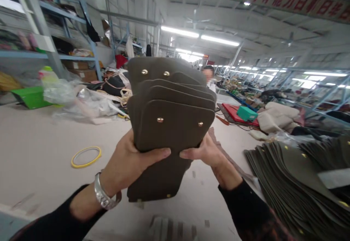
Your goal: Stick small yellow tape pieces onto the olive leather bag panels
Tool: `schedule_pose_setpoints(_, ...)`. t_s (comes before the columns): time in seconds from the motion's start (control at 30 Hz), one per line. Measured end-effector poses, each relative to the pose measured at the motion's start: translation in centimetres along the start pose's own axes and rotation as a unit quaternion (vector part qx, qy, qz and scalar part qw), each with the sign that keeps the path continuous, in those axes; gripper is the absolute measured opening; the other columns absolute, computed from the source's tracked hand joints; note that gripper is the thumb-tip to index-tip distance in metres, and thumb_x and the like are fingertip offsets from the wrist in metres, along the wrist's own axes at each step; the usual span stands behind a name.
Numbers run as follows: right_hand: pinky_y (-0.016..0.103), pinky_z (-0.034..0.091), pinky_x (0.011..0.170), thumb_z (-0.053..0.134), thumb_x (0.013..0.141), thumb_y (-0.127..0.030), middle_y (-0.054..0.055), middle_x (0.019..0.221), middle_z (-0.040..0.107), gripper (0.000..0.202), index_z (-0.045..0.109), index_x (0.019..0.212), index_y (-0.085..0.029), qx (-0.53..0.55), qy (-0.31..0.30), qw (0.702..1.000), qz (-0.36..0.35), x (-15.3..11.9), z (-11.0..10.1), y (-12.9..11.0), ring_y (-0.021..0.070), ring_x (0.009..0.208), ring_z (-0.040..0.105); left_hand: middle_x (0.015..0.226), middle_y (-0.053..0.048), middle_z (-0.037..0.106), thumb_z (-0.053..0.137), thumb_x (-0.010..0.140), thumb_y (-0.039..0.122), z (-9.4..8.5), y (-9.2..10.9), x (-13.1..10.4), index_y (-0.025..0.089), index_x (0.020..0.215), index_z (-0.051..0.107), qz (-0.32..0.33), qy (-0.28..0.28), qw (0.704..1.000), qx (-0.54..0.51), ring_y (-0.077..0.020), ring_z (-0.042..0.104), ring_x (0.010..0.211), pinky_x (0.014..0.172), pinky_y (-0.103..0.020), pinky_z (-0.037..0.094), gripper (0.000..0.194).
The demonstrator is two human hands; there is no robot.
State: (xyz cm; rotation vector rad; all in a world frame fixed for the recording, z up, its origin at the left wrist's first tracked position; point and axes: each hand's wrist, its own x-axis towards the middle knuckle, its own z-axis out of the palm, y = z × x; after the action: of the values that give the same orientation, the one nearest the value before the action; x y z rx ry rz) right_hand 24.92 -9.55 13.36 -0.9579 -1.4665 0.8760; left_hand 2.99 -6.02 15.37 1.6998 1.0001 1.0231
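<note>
A stack of dark olive panels (pixel 177 124) with rounded corners and gold studs is held up above the table, its layers fanned a little. My left hand (pixel 136 160), with a metal watch at the wrist, grips the stack's left side, thumb across the front. On the right side my right hand (pixel 206 151) grips it the same way, the two thumbs nearly meeting. The fingers behind the stack are hidden. At the right lies a large pile of similar dark panels (pixel 290 182) with yellow marks.
On the pale table (pixel 49 182) lies a yellow tape roll (pixel 86 157). A green bin (pixel 32 97) and clear plastic (pixel 87 104) are at the back left. A teal box (pixel 247 113) rests on a red item at the back right. A person (pixel 209 76) is beyond.
</note>
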Motion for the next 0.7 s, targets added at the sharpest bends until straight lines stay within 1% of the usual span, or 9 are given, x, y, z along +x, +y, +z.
schedule_pose_setpoints(0.1, 0.042, 0.052, 0.086, 0.083, 0.054, -0.026, 0.002, 0.094, 0.070, 0.046, 0.067, 0.097, -0.019, 0.105, 0.095, 0.990, -0.013, 0.4, 0.7, 2.8, 0.0252, 0.091, 0.064, 0.097, 0.001, 0.071, 0.071, 0.069, 0.041, 0.1, 3.4, 2.6, 0.024, 0.113, 0.058, 0.175, -0.059, 0.967, 0.178, -0.0223, 0.066, 0.088, 0.078, -0.035, 0.054, 0.048)
schedule_pose_setpoints(0.2, 0.042, 0.048, 0.094, 0.078, 0.059, -0.025, -0.002, 0.088, 0.071, 0.028, 0.068, 0.085, -0.024, 0.228, 0.145, 0.963, -0.013, 0.2, 2.2, 6.2, 0.0237, 0.095, 0.064, 0.098, 0.001, 0.067, 0.066, 0.069, 0.030, 1.4, 6.1, 4.9, 0.027, 0.113, 0.054, 0.294, -0.124, 0.872, 0.372, -0.0257, 0.064, 0.095, 0.084, -0.037, 0.049, 0.046)
schedule_pose_setpoints(0.27, 0.040, 0.045, 0.099, 0.077, 0.062, -0.026, -0.003, 0.102, 0.070, 0.034, 0.067, 0.095, -0.028, 0.293, 0.167, 0.941, 0.002, -0.8, 3.3, 8.7, 0.0224, 0.107, 0.060, 0.102, -0.001, 0.066, 0.064, 0.067, 0.026, 3.2, 6.5, 6.2, 0.027, 0.111, 0.054, 0.315, -0.201, 0.812, 0.449, -0.0280, 0.062, 0.099, 0.087, -0.039, 0.046, 0.046)
schedule_pose_setpoints(0.37, 0.039, 0.048, 0.095, 0.080, 0.062, -0.035, 0.001, 0.112, 0.068, 0.044, 0.063, 0.102, -0.026, 0.356, 0.220, 0.902, 0.104, -3.4, 4.6, 12.3, 0.0230, 0.109, 0.060, 0.099, -0.004, 0.067, 0.063, 0.063, 0.022, 6.9, 4.1, 7.7, 0.026, 0.105, 0.056, 0.312, -0.301, 0.748, 0.502, -0.0289, 0.064, 0.094, 0.081, -0.040, 0.048, 0.043)
schedule_pose_setpoints(0.5, 0.032, 0.054, 0.069, 0.078, 0.056, -0.063, 0.005, 0.079, 0.070, 0.062, 0.062, 0.094, -0.017, 0.384, 0.222, 0.838, 0.317, -7.7, 5.5, 14.5, 0.0208, 0.074, 0.069, 0.098, -0.006, 0.068, 0.064, 0.062, 0.020, 11.4, -1.8, 9.0, 0.026, 0.108, 0.056, 0.281, -0.357, 0.727, 0.514, -0.0294, 0.066, 0.091, 0.076, -0.039, 0.051, 0.047)
schedule_pose_setpoints(0.57, 0.028, 0.051, 0.058, 0.080, 0.049, -0.065, 0.006, 0.071, 0.069, 0.067, 0.065, 0.089, -0.013, 0.338, 0.136, 0.847, 0.386, -10.0, 5.0, 13.4, 0.0204, 0.064, 0.068, 0.102, -0.007, 0.068, 0.066, 0.063, 0.025, 12.6, -4.0, 9.4, 0.025, 0.110, 0.054, 0.278, -0.364, 0.729, 0.509, -0.0299, 0.066, 0.095, 0.078, -0.040, 0.051, 0.049)
schedule_pose_setpoints(0.63, 0.024, 0.048, 0.056, 0.088, 0.047, -0.048, 0.007, 0.070, 0.070, 0.054, 0.070, 0.081, -0.010, 0.248, 0.053, 0.886, 0.389, -12.1, 3.4, 11.2, 0.0173, 0.061, 0.066, 0.105, -0.008, 0.068, 0.068, 0.063, 0.029, 13.0, -5.0, 9.6, 0.025, 0.114, 0.053, 0.275, -0.361, 0.735, 0.504, -0.0308, 0.065, 0.098, 0.081, -0.041, 0.050, 0.053)
schedule_pose_setpoints(0.67, 0.024, 0.049, 0.058, 0.089, 0.050, -0.041, 0.006, 0.070, 0.070, 0.046, 0.071, 0.079, -0.010, 0.205, 0.052, 0.909, 0.359, -13.0, 2.1, 10.0, 0.0163, 0.061, 0.065, 0.106, -0.008, 0.067, 0.068, 0.063, 0.030, 13.1, -5.2, 9.6, 0.025, 0.115, 0.052, 0.270, -0.359, 0.738, 0.503, -0.0311, 0.065, 0.098, 0.081, -0.042, 0.050, 0.054)
schedule_pose_setpoints(0.7, 0.025, 0.048, 0.055, 0.087, 0.052, -0.043, 0.005, 0.065, 0.069, 0.044, 0.072, 0.077, -0.010, 0.168, 0.113, 0.930, 0.308, -13.9, 0.4, 9.1, 0.0164, 0.056, 0.064, 0.107, -0.008, 0.067, 0.069, 0.063, 0.030, 13.1, -5.3, 9.6, 0.025, 0.116, 0.052, 0.265, -0.356, 0.741, 0.503, -0.0313, 0.064, 0.098, 0.081, -0.042, 0.050, 0.055)
